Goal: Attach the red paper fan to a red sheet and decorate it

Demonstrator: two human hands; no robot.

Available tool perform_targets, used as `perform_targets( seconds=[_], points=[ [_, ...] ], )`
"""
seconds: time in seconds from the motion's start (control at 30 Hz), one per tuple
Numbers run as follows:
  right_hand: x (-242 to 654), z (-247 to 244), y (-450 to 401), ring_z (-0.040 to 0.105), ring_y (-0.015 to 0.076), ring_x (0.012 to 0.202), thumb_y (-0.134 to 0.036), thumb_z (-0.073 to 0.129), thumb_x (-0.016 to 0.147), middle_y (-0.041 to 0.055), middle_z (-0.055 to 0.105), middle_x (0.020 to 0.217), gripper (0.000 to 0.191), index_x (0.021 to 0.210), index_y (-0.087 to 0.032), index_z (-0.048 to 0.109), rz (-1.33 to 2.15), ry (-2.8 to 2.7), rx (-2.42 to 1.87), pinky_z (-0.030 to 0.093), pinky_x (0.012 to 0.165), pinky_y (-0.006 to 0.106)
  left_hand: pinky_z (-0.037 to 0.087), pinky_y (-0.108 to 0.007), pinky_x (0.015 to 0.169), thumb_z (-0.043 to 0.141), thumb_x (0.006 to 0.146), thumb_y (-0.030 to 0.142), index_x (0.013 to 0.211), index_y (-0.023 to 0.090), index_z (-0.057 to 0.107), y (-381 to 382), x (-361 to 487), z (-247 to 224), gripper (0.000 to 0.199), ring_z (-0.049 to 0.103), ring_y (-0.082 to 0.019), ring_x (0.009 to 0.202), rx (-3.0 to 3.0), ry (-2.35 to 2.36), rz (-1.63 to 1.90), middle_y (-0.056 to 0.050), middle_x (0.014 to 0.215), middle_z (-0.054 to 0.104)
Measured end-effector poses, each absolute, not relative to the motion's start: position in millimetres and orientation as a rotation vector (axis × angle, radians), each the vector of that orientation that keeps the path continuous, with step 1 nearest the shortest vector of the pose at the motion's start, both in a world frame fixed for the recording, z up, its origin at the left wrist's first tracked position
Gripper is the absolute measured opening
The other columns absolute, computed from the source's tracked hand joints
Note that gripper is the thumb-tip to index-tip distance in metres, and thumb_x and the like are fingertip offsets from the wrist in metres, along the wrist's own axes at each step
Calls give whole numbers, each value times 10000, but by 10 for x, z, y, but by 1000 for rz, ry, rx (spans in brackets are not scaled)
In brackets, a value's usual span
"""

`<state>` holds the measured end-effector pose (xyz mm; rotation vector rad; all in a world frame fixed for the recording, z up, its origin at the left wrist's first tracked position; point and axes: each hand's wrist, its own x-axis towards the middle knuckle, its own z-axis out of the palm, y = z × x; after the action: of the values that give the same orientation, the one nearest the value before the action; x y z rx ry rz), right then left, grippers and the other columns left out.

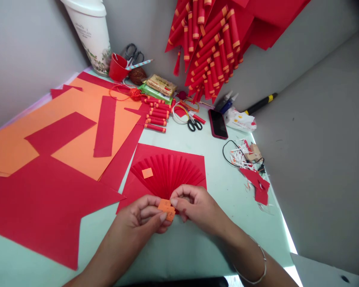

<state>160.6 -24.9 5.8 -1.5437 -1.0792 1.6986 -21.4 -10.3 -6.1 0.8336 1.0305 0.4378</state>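
Note:
My left hand (149, 215) pinches a few small orange paper pieces (166, 207) with dark handwritten marks. Thumb and index finger of my right hand (188, 201) are closed at the upper right corner of these pieces; both hands meet there. Just beyond my hands a pleated red paper fan (170, 169) lies spread on a red paper sheet (142, 151). One loose orange paper piece (147, 173) rests on the left side of the fan. The fan's narrow lower end is partly hidden behind my fingers.
Orange sheets (119, 119) and red sheets (48, 207) cover the left. Behind are small red rolls (155, 121), black-handled scissors (194, 124), a phone (218, 124) and a red cup (117, 67). Paper scraps (257, 183) lie at right. Red roll bunches (212, 52) hang against the wall.

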Motion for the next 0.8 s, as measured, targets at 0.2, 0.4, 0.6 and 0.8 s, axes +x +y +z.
perform_targets(
  seconds=[0.2,0.4,0.6,0.8],
  points=[
    [1691,149,-127,416,75,479,-236,594,798,-66,483,526,62,781,-180,615,1446,-1117,-1684,322,486,202,513,-255,663,771,666,476,883,198,594,-119,-181,-45,395,668,-164,703,820,1068,430,-28,738,748],
    [1819,159,249,412,73,516,-234,575,785,-55,533,613,86,772,-179,639,1273,-1294,-1795,332,533,217,516,-268,697,709,735,480,850,207,589,-185,-224,-88,320,675,-173,744,890,1037,425,-25,756,739],
    [1738,49,487,525,99,618,-241,561,772,-19,644,708,136,758,-169,676,1174,-1520,-1836,371,587,222,516,-281,718,654,803,457,874,215,595,-204,-256,-158,259,683,-189,788,947,993,423,-34,799,740],
    [1677,73,551,530,101,611,-223,545,768,-27,644,678,149,749,-180,686,1051,-1668,-1894,360,575,217,517,-286,702,663,781,464,845,217,597,-201,-237,-134,263,684,-194,773,946,1012,419,-36,778,739]
  ],
)
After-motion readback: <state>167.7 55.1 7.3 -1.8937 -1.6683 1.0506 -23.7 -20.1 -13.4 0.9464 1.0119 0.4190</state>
